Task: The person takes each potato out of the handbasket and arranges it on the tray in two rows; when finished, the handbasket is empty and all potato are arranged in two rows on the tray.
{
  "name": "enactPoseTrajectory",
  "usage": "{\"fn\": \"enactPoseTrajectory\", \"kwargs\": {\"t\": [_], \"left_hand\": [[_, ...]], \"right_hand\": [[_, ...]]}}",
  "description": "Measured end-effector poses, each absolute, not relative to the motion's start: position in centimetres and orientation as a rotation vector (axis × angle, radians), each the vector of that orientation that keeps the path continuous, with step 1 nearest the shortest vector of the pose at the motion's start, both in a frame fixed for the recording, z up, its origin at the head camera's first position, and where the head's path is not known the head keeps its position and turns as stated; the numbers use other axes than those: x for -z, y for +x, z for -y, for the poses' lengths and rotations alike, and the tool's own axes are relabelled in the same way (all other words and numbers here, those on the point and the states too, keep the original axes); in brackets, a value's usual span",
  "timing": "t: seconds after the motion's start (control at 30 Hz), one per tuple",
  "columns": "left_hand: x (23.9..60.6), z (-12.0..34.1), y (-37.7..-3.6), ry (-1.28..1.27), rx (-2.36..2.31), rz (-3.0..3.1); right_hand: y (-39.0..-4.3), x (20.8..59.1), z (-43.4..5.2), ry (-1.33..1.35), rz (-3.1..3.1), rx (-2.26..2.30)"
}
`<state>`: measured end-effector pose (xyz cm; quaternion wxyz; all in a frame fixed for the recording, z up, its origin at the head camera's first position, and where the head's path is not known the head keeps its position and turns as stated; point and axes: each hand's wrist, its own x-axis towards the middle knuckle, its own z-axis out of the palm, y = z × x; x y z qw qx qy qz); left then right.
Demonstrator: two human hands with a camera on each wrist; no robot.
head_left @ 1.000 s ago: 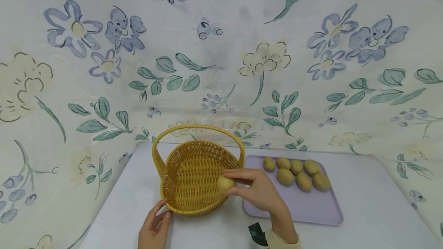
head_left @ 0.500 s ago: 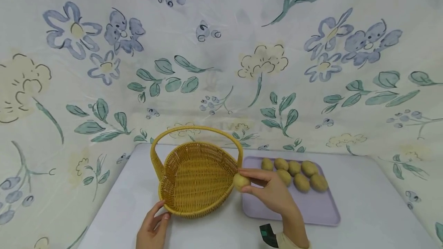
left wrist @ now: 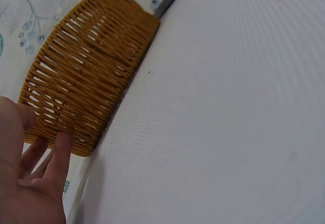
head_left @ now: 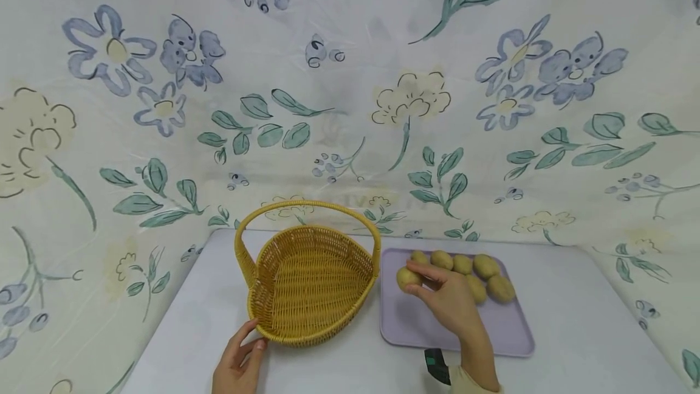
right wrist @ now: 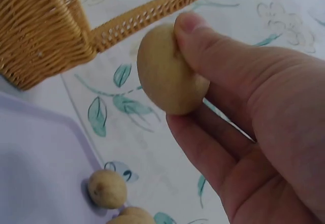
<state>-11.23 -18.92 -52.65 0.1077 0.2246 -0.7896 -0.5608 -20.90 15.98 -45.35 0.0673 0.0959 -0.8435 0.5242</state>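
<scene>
My right hand (head_left: 451, 306) pinches a small potato (head_left: 407, 279) between thumb and fingers, above the left part of the lilac tray (head_left: 407, 327). In the right wrist view the held potato (right wrist: 170, 69) is pale yellow and smooth, its near side uncovered. My left hand (head_left: 240, 360) touches the near left edge of the yellow wicker basket (head_left: 314, 284). The left wrist view has fingertips of that hand (left wrist: 38, 176) against the woven wall of the basket (left wrist: 91, 66), fairly straight. The inside of the basket shows only its woven bottom.
Several more potatoes (head_left: 485, 266) lie at the back of the tray, some partly hidden behind my right hand. The basket's tall arched handle (head_left: 306, 203) rises beside the tray. A floral cloth (head_left: 350, 138) hangs behind the white table (head_left: 574, 297).
My right hand has moved right with the potato, from over the basket's right rim to over the tray. My left hand stays at the basket's edge. The view has shifted slightly.
</scene>
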Motion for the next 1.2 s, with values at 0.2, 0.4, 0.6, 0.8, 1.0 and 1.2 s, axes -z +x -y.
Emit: {"fn": "enactPoseTrajectory", "kwargs": {"t": [0.2,0.4,0.6,0.8,1.0,1.2], "left_hand": [[52.6,18.8,-11.2,0.620,1.636,2.306],[52.6,18.7,-11.2,0.627,1.634,2.304],[52.7,18.7,-11.2,0.626,1.625,2.303],[52.9,18.8,-11.2,0.613,1.628,2.286],[53.0,18.9,-11.2,0.643,1.643,2.297],[52.9,18.9,-11.2,0.629,1.650,2.289]], "right_hand": [[-21.6,46.5,-16.2,0.054,2.678,-1.318],[-22.3,48.2,-16.3,-0.038,2.718,-1.140],[-22.9,49.3,-15.9,-0.014,2.714,-1.065],[-23.2,49.9,-15.5,-0.025,2.673,-0.978],[-23.2,50.2,-15.2,-0.079,2.641,-0.929],[-23.4,50.6,-15.0,-0.113,2.634,-0.937]]}}
